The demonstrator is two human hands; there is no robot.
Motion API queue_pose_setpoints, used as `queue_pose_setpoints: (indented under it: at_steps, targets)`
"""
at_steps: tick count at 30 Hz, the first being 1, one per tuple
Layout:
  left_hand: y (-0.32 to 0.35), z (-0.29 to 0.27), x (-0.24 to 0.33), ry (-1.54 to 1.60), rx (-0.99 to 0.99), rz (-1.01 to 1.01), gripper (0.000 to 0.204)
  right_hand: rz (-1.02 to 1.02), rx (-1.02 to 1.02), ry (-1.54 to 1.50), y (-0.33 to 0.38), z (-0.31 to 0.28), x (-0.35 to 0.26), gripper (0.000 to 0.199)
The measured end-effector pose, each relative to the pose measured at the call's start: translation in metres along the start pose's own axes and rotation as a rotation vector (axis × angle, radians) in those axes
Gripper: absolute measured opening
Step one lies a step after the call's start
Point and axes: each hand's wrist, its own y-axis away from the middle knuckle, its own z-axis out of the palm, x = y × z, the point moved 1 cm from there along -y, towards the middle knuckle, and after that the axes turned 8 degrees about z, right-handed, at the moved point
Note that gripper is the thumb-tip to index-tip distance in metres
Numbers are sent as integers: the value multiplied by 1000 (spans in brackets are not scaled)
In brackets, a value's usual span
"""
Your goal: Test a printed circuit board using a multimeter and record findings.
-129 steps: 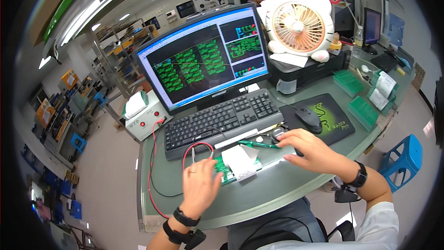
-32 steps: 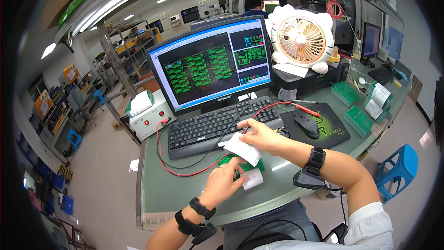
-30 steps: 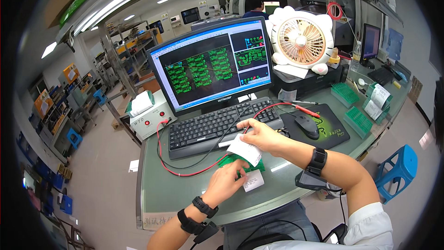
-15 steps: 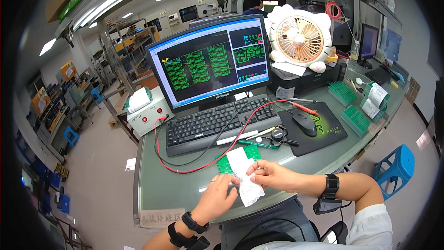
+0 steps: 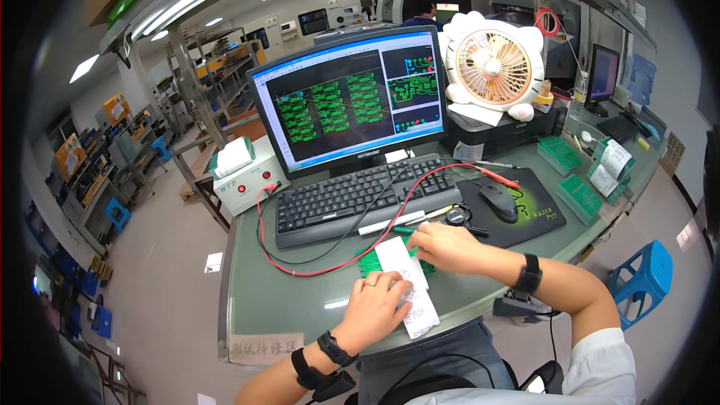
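A long white printed paper strip (image 5: pixel 418 313) lies over a green block of stacked boards (image 5: pixel 369 263) at the table's front. My left hand (image 5: pixel 375 304) rests on the strip, fingers laid over its middle and pressing it down. To the right, my right hand (image 5: pixel 448 247) has its fingers bent together above the boards' right part. A green pen (image 5: pixel 403 230) shows just left of these fingertips, the rest of it covered by the hand. Whether the fingers grip the pen is hidden.
Behind the hands lie a keyboard (image 5: pixel 352 202), a white marker (image 5: pixel 391 223) and a mouse (image 5: pixel 498 202) on a black mat (image 5: pixel 536 214). A red cable (image 5: pixel 337 269) loops across the table. A monitor (image 5: pixel 341 146), a cat-shaped fan (image 5: pixel 491 67) and green board stacks (image 5: pixel 580 199) stand farther back.
My right hand has left the paper and moved up and right to the pen. The strip, creased before, now lies flatter. My left hand has moved onto it.
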Motion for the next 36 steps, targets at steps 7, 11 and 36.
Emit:
queue_pose_setpoints:
  at_steps: [7,11,36]
  targets:
    - [4,13,9,-221,-67,96,25,-248,-221,166,-45,14,-3,65]
    - [6,18,9,-301,-49,135,21,-163,-361,350,-57,9,-23,76]
    - [9,22,5,1170,163,-531,38,416,-503,-820,-38,-6,-32,30]
